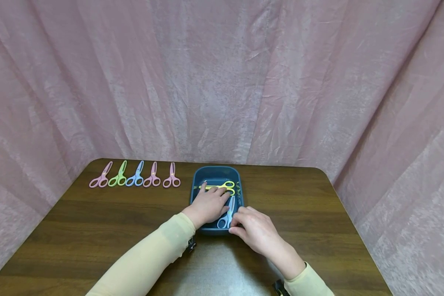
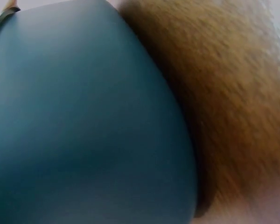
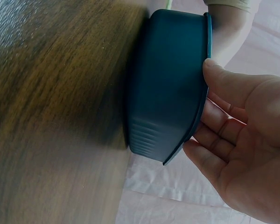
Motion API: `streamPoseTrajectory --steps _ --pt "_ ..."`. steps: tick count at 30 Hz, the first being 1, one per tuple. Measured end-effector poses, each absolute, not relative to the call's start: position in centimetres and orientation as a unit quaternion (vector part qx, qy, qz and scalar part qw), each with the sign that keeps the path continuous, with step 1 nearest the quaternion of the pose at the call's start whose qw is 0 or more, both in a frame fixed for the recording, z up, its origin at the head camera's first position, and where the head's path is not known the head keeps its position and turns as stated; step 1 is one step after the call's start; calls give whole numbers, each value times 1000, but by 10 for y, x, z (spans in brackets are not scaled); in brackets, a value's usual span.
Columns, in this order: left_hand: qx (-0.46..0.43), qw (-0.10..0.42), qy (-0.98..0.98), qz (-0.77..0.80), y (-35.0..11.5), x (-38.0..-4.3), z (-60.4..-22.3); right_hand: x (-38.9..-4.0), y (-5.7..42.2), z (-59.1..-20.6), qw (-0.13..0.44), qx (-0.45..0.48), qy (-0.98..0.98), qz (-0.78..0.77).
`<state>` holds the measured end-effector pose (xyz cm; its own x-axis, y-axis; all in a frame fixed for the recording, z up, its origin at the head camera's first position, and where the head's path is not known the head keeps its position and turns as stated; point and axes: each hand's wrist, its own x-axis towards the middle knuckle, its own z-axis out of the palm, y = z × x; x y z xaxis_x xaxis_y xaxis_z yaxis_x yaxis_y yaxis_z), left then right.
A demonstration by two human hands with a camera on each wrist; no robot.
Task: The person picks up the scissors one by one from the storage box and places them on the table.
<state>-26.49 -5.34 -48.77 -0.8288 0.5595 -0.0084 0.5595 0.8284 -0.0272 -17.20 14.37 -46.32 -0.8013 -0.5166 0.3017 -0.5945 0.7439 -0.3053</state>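
Note:
In the head view a dark blue plastic bin [image 1: 215,169] stands on the table. Inside it lie yellow scissors [image 1: 227,186] across the middle and light blue scissors [image 1: 227,213] along the right side. My left hand [image 1: 209,203] reaches in over the near left part, its fingers extended over the yellow scissors; their blades are partly hidden. At the near right corner my right hand [image 1: 257,228] holds the bin's rim. The right wrist view shows this hand [image 3: 252,126] with its thumb on the bin's [image 3: 170,79] rim and the other fingers curled over the edge.
Along the table's back left lies a row of scissors: pink [image 1: 101,176], green [image 1: 119,174], blue [image 1: 135,174], and two more pink ones [image 1: 152,176]. The wooden table [image 1: 299,197] ends at a pink curtain [image 1: 214,82]. The left wrist view is mostly the bin's outer wall [image 2: 84,116].

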Motion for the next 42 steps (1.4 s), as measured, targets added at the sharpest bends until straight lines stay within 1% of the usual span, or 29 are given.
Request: streamPoseTrajectory --steps 6,22,33,42 --pt "289 5 957 -14 -54 -263 -487 -172 143 -463 96 298 -929 196" --pt "287 -22 958 -22 -56 -255 -484 -171 143 -463 99 295 -931 191" --pt "317 -44 947 -30 -60 -248 -481 -171 143 -463 98 296 -931 192" --pt "327 -43 944 -20 -64 -246 -480 -171 142 -463 98 296 -930 195"
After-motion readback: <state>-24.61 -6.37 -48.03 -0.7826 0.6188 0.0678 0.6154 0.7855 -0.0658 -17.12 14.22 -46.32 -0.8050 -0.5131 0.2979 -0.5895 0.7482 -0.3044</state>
